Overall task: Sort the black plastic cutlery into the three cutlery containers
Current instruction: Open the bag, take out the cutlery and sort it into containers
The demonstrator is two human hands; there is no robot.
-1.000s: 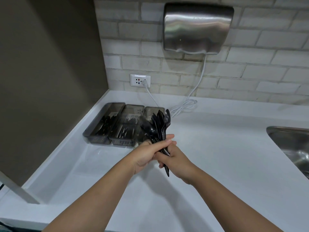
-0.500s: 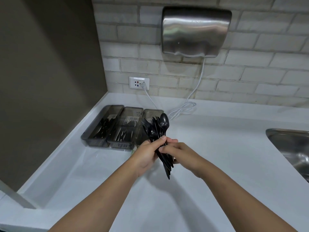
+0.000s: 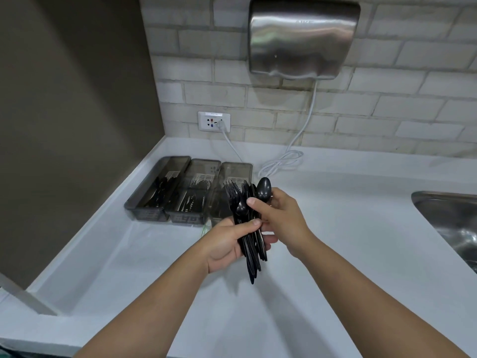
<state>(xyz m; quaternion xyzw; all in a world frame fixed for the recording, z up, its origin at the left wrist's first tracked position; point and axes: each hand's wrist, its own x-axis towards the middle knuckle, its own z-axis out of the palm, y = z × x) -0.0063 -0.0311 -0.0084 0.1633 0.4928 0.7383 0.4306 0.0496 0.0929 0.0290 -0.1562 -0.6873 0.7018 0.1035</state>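
Gripping a bundle of black plastic cutlery (image 3: 249, 244), the left hand (image 3: 227, 244) had its fingers curled round the slim, glossy handles above the smooth white desk (image 3: 348, 228). The right hand (image 3: 282, 215) pinched one spoon (image 3: 263, 188) by its neck, the oval bowl standing above the fingers. Beyond the fingers sat three smoky translucent rectangular cutlery containers (image 3: 191, 192), side by side and touching.
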